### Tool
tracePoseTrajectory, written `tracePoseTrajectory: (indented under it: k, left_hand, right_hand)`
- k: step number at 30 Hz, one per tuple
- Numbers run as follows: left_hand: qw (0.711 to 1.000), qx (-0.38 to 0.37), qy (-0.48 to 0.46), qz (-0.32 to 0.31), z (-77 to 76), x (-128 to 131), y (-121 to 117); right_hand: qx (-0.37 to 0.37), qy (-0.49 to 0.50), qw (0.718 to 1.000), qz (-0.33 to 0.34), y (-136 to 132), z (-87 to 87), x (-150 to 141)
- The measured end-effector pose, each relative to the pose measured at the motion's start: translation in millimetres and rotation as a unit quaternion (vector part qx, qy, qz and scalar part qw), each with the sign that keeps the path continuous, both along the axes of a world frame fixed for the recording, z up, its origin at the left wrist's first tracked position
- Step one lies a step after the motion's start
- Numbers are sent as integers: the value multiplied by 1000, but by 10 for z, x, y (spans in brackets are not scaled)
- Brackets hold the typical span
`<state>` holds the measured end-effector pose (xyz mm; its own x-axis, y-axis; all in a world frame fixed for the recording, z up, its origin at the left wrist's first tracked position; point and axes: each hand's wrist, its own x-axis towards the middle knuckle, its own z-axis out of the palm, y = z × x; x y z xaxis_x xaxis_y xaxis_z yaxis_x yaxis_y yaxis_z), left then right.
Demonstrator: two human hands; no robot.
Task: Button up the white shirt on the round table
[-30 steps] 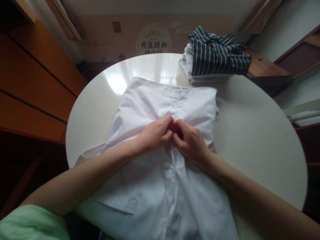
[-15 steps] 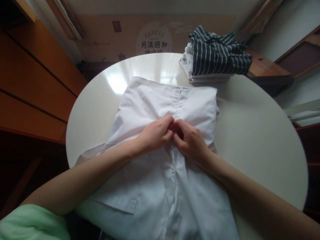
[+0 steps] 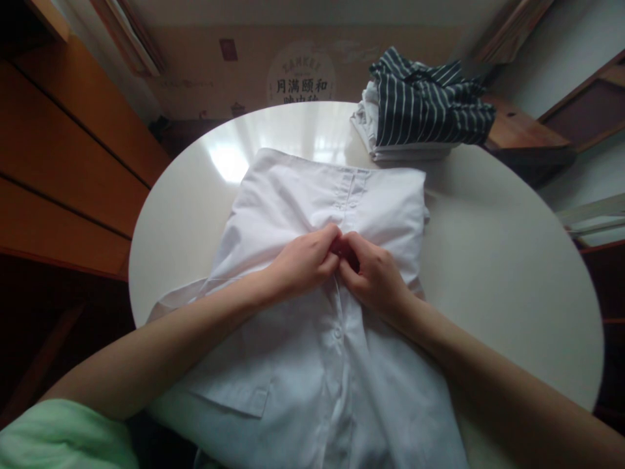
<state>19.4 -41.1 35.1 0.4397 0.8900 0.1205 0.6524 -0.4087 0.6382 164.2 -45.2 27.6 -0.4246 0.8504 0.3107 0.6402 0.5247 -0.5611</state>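
Note:
A white button-front garment (image 3: 293, 339), like a coat or shirt, lies spread over the round table with its near end hanging toward me. My left hand (image 3: 312, 257) pinches the front placket from the left. Opposite it, my right hand (image 3: 368, 264) pinches the same strip, and the fingertips of both hands nearly meet. Whatever button lies between the fingers is hidden. Below the hands a white button (image 3: 338, 333) shows on the placket. A pocket (image 3: 239, 391) sits at the lower left of the garment.
The glossy white table (image 3: 508, 260) has a rounded edge. At its back right stands a stack of folded white clothes (image 3: 410, 155), topped by a dark striped cloth (image 3: 430, 107). An orange-brown wooden cabinet (image 3: 63, 163) is on the left, and a printed box (image 3: 195, 78) lies beyond the table.
Almost nothing differs. Both hands keep their pinch at the same spot on the placket, and the view has shifted very slightly.

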Motion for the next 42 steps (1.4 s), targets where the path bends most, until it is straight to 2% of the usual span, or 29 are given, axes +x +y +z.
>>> tracePoseTrajectory:
  k: [42]
  left_hand:
    - [1000, -6, -4, 2, -4, 2, 1]
  right_hand:
    - [-15, 9, 1000, 6, -6, 14, -1]
